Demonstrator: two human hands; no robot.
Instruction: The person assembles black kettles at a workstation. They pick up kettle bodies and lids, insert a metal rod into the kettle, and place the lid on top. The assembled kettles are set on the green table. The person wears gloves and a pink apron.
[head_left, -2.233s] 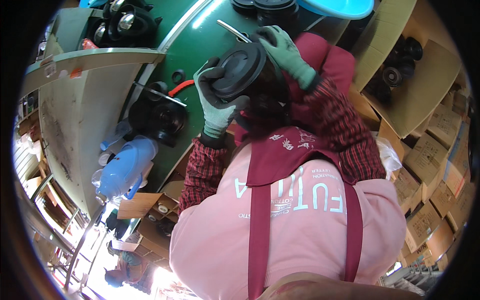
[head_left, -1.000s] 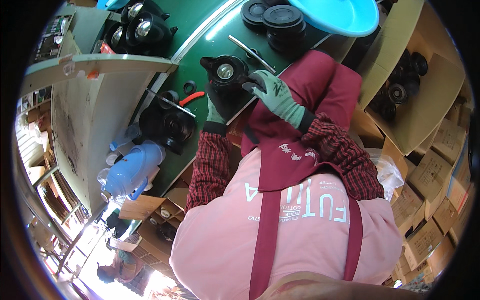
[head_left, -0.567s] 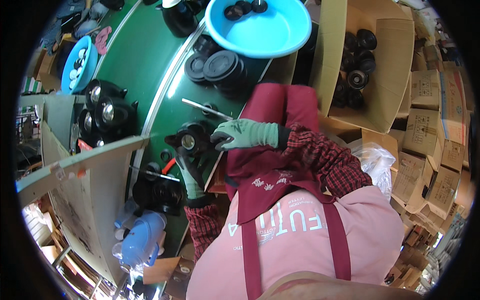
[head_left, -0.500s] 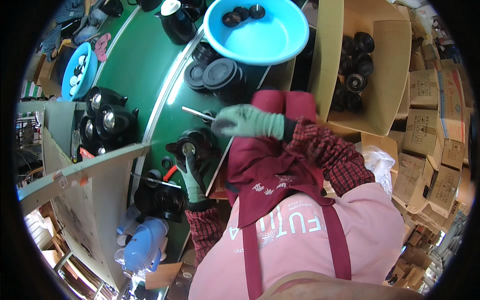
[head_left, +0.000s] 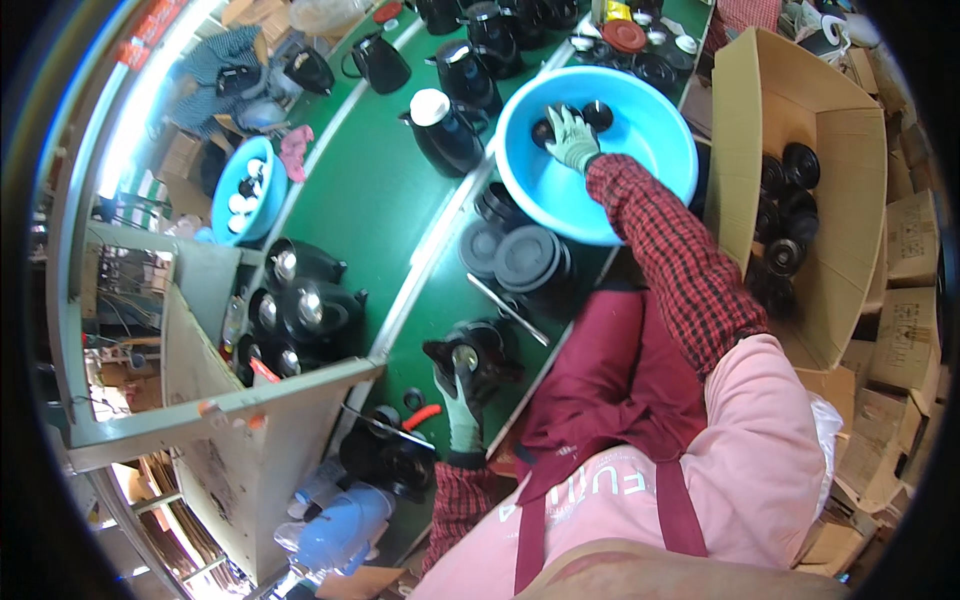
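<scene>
My right hand (head_left: 573, 138), in a pale green glove, reaches into the light blue basin (head_left: 655, 215) at the top. Its fingers are spread over the small black round lids (head_left: 598, 115); the palm hides part of them. My left hand (head_left: 462, 408), gloved alike, is closed on a black jug (head_left: 492, 352) on the green table, whose round opening shows shiny metal. A thin metal rod (head_left: 508, 310) lies on the table between the jug and a stack of large black round caps (head_left: 528, 258).
An open cardboard box (head_left: 740, 140) with black round parts stands at the right. Several black jugs (head_left: 445, 140) stand farther along the table; others (head_left: 310, 305) lie at the left behind a metal-edged panel (head_left: 230, 410). A blue plastic bottle-like container (head_left: 345, 525) is near the lower left.
My right hand has put the metal rod down on the table and moved up into the blue basin. The left hand stays on the jug. The whole view has shifted.
</scene>
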